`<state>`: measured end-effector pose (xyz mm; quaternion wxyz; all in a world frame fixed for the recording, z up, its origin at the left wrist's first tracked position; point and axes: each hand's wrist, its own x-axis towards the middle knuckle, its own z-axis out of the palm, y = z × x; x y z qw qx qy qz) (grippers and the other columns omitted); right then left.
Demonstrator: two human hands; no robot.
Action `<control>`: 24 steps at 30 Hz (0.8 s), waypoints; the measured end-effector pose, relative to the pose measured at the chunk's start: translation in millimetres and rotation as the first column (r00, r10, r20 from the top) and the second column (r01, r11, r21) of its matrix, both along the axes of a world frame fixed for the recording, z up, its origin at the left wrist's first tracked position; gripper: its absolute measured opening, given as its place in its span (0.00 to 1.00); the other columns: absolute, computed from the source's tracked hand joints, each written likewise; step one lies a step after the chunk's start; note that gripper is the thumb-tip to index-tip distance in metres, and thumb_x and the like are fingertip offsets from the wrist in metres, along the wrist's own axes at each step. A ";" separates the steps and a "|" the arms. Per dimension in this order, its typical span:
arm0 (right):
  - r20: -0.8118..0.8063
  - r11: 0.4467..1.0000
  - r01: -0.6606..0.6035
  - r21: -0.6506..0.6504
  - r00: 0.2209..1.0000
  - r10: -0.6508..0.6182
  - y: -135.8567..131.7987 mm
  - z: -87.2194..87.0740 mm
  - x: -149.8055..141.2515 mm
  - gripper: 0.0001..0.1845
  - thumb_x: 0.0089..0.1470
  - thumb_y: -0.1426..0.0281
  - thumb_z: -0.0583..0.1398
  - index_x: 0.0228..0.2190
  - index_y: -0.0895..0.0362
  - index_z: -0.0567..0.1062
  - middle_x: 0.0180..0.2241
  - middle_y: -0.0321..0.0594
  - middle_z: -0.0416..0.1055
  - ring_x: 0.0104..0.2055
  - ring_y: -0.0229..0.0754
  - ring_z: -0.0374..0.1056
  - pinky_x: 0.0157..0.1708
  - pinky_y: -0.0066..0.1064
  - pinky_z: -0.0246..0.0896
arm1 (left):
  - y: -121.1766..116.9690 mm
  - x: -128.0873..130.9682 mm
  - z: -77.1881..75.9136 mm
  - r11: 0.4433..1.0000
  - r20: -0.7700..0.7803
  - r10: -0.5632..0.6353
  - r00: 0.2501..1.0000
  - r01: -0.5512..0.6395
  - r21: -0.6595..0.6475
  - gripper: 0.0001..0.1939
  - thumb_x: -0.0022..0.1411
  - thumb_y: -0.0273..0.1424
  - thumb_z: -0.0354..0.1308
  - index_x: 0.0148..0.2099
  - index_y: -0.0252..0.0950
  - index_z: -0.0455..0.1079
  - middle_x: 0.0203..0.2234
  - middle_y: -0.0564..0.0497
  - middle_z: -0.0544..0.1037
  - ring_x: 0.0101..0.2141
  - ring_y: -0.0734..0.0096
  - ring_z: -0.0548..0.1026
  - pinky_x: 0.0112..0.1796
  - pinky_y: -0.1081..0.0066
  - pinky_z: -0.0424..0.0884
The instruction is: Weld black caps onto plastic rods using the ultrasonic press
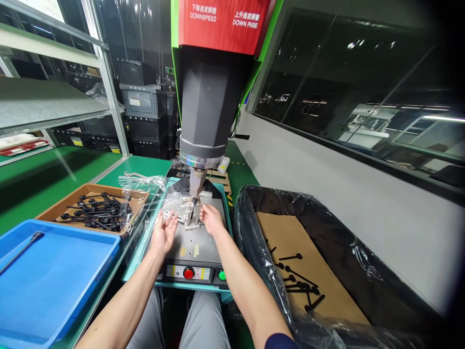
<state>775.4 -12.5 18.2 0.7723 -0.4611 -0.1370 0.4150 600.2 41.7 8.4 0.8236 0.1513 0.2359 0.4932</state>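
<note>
A black stick (194, 207) stands about upright in the small metal holder (192, 225), just below the tip (197, 182) of the press (212, 97), and in my opinion the main danger is in this narrow place. The left hand (164, 234) is unfolded with the palm up, its fingers a little bent, and I see no clear grasp in it. The right hand (212, 219) has its fingers curled together just beside the stick; whether they pinch something or touch it, I cannot tell. If the press came down while the hands are so near, a finger could be crushed; a forearm brushing the green button (222, 275) might perhaps cause this, though I do not know what that button does. The red button (188, 273) sits between the two forearms, so reaching it quickly could be awkward. If the stick leans or sits badly in the holder, the tip could meet it off the centre and bend or mark it. Also the loose clear plastic (145, 183), which spreads from the brown tray (139, 198) toward the left hand, could catch on the fingers or slip under the tip.
</note>
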 end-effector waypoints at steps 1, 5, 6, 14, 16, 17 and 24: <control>-0.002 1.000 0.008 0.002 1.000 -0.008 1.1 0.2 0.4 0.16 0.39 0.63 0.71 0.26 0.56 0.70 0.19 0.31 0.68 0.19 0.32 0.63 0.17 0.21 0.58 | -0.2 0.0 0.3 1.000 -0.003 -0.007 1.000 0.007 -0.008 0.15 0.68 0.31 0.50 0.56 0.43 0.62 0.45 0.43 0.76 0.41 0.67 0.79 0.38 0.71 0.77; -0.022 1.000 0.026 0.007 0.999 -0.026 2.5 -0.3 1.7 0.17 0.38 0.63 0.71 0.25 0.56 0.70 0.18 0.30 0.66 0.18 0.31 0.61 0.16 0.21 0.58 | -4.2 -0.8 -0.9 0.997 -0.009 -0.065 0.998 0.065 -0.037 0.08 0.67 0.31 0.51 0.46 0.35 0.67 0.45 0.39 0.76 0.41 0.63 0.79 0.36 0.71 0.78; -0.028 1.000 0.025 0.007 0.999 -0.025 1.9 -0.8 1.6 0.17 0.38 0.63 0.71 0.25 0.57 0.70 0.18 0.30 0.66 0.18 0.31 0.61 0.16 0.21 0.58 | -6.1 -1.2 -2.1 0.996 -0.009 -0.079 0.997 0.078 -0.044 0.07 0.67 0.31 0.51 0.44 0.34 0.68 0.44 0.38 0.77 0.41 0.62 0.79 0.35 0.71 0.78; -0.067 1.000 0.019 0.010 0.998 -0.018 -3.4 -1.3 0.2 0.17 0.38 0.63 0.71 0.26 0.57 0.72 0.21 0.32 0.69 0.19 0.31 0.63 0.16 0.21 0.59 | -24.5 -1.9 -12.2 0.982 0.006 -0.145 0.989 0.144 -0.125 0.10 0.65 0.31 0.53 0.45 0.29 0.68 0.43 0.35 0.77 0.40 0.59 0.79 0.32 0.70 0.80; -0.076 1.000 0.019 0.005 0.997 -0.018 -4.8 -1.6 0.8 0.18 0.38 0.62 0.71 0.26 0.57 0.72 0.21 0.33 0.70 0.19 0.31 0.64 0.16 0.21 0.60 | -26.8 -1.7 -13.9 0.976 0.017 -0.154 0.988 0.155 -0.153 0.10 0.65 0.31 0.54 0.45 0.29 0.68 0.43 0.34 0.77 0.40 0.59 0.79 0.32 0.69 0.80; -0.080 1.000 0.018 0.003 0.997 -0.018 -5.9 -2.1 1.2 0.18 0.38 0.61 0.72 0.26 0.57 0.72 0.22 0.34 0.70 0.19 0.32 0.64 0.16 0.21 0.60 | -27.3 -1.8 -15.1 0.975 0.020 -0.152 0.988 0.154 -0.163 0.10 0.65 0.31 0.54 0.45 0.29 0.68 0.43 0.34 0.77 0.40 0.59 0.79 0.32 0.69 0.80; -0.104 1.000 0.028 -0.010 0.994 -0.029 -16.1 -8.5 3.4 0.21 0.37 0.58 0.71 0.27 0.58 0.72 0.22 0.34 0.70 0.20 0.32 0.65 0.16 0.22 0.59 | -23.0 -3.8 -24.0 0.974 -0.005 -0.086 0.996 0.083 -0.212 0.09 0.68 0.30 0.49 0.41 0.30 0.68 0.38 0.39 0.78 0.36 0.64 0.80 0.31 0.73 0.80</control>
